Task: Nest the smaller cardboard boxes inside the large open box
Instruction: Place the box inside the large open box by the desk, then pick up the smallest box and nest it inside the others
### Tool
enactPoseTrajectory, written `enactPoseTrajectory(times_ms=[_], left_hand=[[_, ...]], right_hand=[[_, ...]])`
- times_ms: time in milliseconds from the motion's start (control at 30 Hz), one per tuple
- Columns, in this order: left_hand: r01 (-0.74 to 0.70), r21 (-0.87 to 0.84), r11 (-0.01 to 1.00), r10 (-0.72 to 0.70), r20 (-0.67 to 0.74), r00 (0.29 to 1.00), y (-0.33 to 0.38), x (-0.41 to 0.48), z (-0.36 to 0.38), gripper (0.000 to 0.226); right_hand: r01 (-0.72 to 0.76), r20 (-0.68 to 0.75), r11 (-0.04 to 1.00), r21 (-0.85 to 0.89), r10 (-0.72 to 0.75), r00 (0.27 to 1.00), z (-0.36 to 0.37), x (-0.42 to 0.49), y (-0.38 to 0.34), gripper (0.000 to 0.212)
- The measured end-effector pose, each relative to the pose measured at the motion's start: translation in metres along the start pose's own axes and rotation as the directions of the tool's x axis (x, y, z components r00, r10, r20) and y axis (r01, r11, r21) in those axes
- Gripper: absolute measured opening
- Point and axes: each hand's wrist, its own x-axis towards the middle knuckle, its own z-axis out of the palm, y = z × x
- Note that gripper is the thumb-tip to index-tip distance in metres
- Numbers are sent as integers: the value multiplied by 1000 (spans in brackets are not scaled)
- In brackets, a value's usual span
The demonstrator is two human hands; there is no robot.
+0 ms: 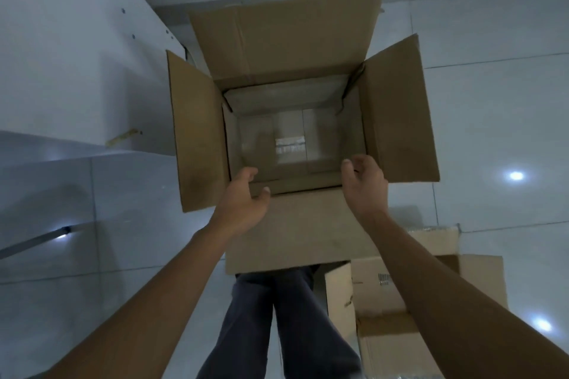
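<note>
A large brown cardboard box (397,120) stands open on the floor in front of me, all its flaps folded outward. Down inside it sits a smaller open box (289,120) with a white label on its bottom. My left hand (243,197) hovers at the near left corner of the opening, fingers spread and holding nothing. At the near right corner, my right hand (365,184) is likewise open and empty. Another open cardboard box (385,301) lies on the floor at the lower right, partly hidden by my right forearm.
The floor is pale glossy tile (492,101) with light reflections on the right. A white panel or cabinet side (77,55) rises at the left. My legs in dark trousers (277,317) stand just behind the big box's near flap.
</note>
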Motion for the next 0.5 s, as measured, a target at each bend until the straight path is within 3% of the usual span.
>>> enactPoseTrajectory(times_ms=[300,500], left_hand=[[-86,7,996,86,23,996,-28,-98,60,48],[-96,22,995,93,96,991,-68,-144,133,47]], right_hand=[[-62,-43,980,188,71,997,-21,-98,53,32],[-94,-58,984,153,104,993,-25,-170,142,28]])
